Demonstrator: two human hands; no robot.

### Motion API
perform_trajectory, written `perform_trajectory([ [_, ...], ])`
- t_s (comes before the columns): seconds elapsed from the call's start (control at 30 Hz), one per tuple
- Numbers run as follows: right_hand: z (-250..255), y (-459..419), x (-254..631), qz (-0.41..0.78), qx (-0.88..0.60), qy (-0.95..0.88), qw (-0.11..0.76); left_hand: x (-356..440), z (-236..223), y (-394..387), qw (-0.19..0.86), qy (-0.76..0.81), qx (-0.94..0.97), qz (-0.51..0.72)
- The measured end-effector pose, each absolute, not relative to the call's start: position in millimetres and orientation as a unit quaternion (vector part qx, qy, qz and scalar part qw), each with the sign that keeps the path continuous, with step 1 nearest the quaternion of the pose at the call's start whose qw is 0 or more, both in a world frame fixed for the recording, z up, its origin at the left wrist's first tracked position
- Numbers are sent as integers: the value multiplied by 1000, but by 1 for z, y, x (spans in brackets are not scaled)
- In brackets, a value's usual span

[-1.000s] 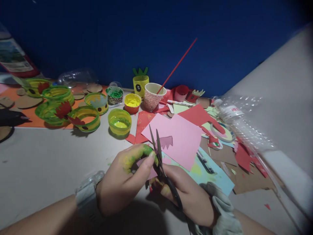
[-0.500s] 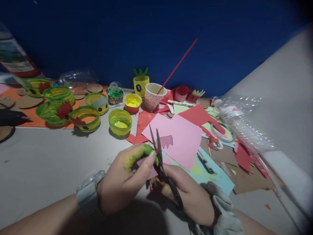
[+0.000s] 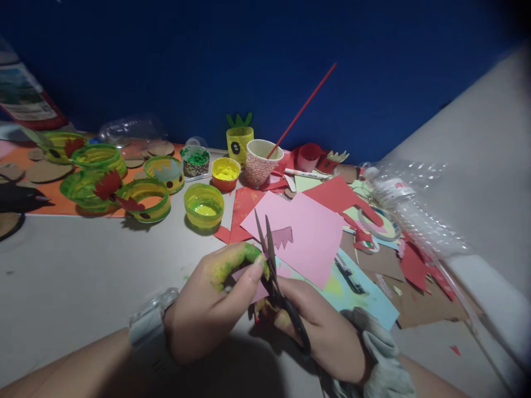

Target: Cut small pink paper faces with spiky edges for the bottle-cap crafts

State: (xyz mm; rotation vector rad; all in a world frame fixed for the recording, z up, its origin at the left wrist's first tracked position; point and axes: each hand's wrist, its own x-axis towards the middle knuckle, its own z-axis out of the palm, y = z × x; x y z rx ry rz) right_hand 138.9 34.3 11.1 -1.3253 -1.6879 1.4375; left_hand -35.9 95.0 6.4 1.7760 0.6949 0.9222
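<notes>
My left hand [image 3: 226, 296], smeared with green and yellow paint, pinches a small piece of pink paper [image 3: 261, 292], partly hidden by the fingers. My right hand [image 3: 313, 315] is closed round the black handles of a pair of scissors [image 3: 271, 265]. The blades are slightly parted, point away from me and cross right beside my left fingertips. Behind the blades lies a larger sheet of pink paper [image 3: 315, 232] with a jagged shape drawn in a darker tone [image 3: 283, 237]. It rests partly on light blue paper [image 3: 373, 304].
Several green-yellow painted rings [image 3: 149, 207] stand at the left on orange paper [image 3: 37, 207]. Farther back are a yellow paint cup [image 3: 225, 172], a green paint cup [image 3: 194, 160] and a patterned paper cup [image 3: 259, 168] holding a red stick. A cutter knife [image 3: 350, 275] and clear plastic bottle [image 3: 415, 204] lie right.
Both hands, the pink paper piece and the scissors keep almost the same place. The view shifts only very slightly.
</notes>
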Motion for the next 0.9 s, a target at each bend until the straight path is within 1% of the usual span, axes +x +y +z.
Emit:
perform_trajectory([
  [0.9,15,37,137,519,-479,-655,268,-36,8,96,516,292,723,353],
])
